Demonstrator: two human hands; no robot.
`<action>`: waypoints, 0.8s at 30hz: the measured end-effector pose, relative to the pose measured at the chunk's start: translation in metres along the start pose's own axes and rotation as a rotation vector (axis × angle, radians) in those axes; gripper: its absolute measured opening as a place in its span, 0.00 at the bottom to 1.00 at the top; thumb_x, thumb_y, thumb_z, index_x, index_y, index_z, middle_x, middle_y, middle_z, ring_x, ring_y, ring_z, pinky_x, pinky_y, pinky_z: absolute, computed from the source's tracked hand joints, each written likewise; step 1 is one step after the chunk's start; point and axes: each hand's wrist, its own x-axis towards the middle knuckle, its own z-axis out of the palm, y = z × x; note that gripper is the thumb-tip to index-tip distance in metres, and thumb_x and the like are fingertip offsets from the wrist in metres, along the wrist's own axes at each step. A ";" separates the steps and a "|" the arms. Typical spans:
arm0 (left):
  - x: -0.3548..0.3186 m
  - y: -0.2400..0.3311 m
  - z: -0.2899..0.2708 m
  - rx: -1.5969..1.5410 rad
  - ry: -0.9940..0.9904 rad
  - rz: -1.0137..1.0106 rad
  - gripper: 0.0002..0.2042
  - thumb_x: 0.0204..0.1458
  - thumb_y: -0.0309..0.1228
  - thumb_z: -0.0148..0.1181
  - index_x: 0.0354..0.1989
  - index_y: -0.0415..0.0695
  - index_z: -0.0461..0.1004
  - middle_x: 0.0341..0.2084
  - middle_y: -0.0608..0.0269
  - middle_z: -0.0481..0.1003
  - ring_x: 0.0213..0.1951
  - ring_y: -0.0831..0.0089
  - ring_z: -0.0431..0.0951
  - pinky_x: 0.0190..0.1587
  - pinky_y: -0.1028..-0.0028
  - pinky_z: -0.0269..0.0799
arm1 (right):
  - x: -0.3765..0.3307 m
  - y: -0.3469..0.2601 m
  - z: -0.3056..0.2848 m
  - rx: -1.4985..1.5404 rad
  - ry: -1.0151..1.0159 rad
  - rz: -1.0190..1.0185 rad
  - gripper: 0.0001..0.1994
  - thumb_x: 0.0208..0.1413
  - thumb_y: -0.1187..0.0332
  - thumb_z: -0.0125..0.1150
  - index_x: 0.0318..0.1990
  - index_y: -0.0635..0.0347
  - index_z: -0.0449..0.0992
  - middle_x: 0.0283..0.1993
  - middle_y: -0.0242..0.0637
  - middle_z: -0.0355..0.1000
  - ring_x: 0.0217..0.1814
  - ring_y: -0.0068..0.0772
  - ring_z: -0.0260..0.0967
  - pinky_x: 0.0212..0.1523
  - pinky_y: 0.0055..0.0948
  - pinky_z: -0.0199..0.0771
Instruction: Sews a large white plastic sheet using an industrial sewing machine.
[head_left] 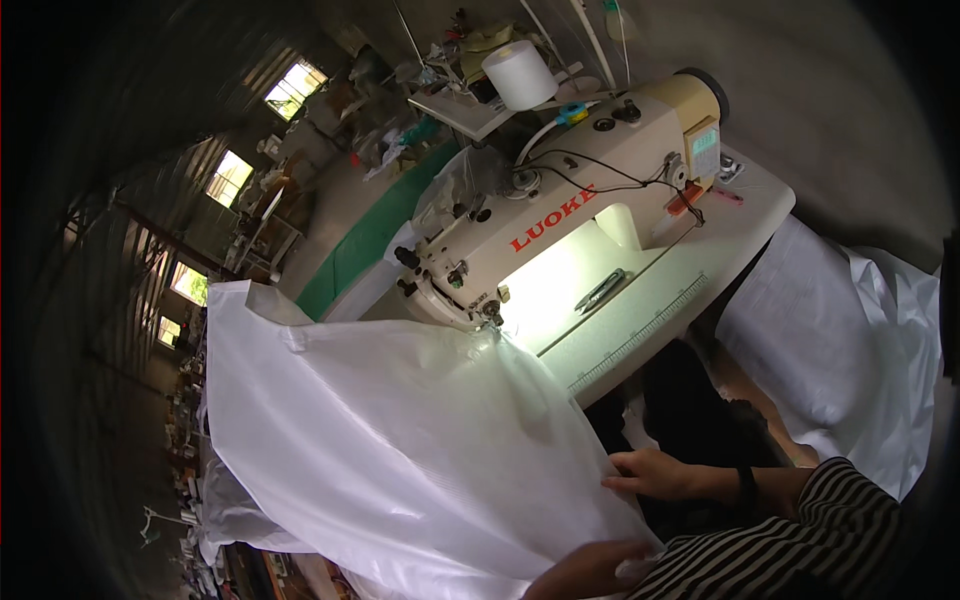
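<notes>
A large sheet of white fabric (390, 420) drapes from under the needle area of a cream sewing machine (590, 185) down the left side toward me. My right hand (650, 474), with a dark band at its wrist, pinches the fabric's right edge between thumb and fingers. Lower down, my left hand (590, 570) lies against the same fabric near the bottom of the view; it is blurred and its fingers cannot be made out. The machine's lamp lights the bed, where a pair of thread snips (600, 290) rests apart from both hands.
A ruler strip (640, 335) runs along the table's near edge. More white material (825, 340) hangs at the right, beside my legs. A white thread cone (520, 75) stands behind the machine. Beyond lie a green surface (370, 225) and cluttered workstations by bright windows.
</notes>
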 end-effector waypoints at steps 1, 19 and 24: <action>-0.004 0.002 -0.014 0.373 0.230 0.061 0.19 0.50 0.37 0.63 0.50 0.45 0.74 0.46 0.54 0.77 0.53 0.60 0.75 0.59 0.55 0.65 | 0.001 0.004 0.003 -0.150 -0.020 0.033 0.23 0.65 0.48 0.47 0.38 0.62 0.73 0.29 0.49 0.75 0.33 0.51 0.75 0.38 0.41 0.72; 0.068 -0.076 -0.181 0.914 1.031 0.037 0.19 0.56 0.34 0.56 0.56 0.47 0.71 0.57 0.57 0.71 0.59 0.56 0.69 0.61 0.58 0.64 | -0.017 0.012 -0.011 -0.030 -0.266 0.115 0.22 0.69 0.50 0.42 0.37 0.57 0.75 0.24 0.36 0.73 0.28 0.40 0.73 0.36 0.36 0.72; 0.085 -0.116 -0.173 0.951 1.036 -0.070 0.24 0.55 0.39 0.57 0.61 0.49 0.68 0.64 0.61 0.66 0.66 0.56 0.61 0.67 0.51 0.52 | 0.002 0.016 -0.019 -0.168 0.111 0.199 0.23 0.65 0.45 0.46 0.45 0.55 0.77 0.36 0.41 0.77 0.38 0.41 0.77 0.42 0.37 0.74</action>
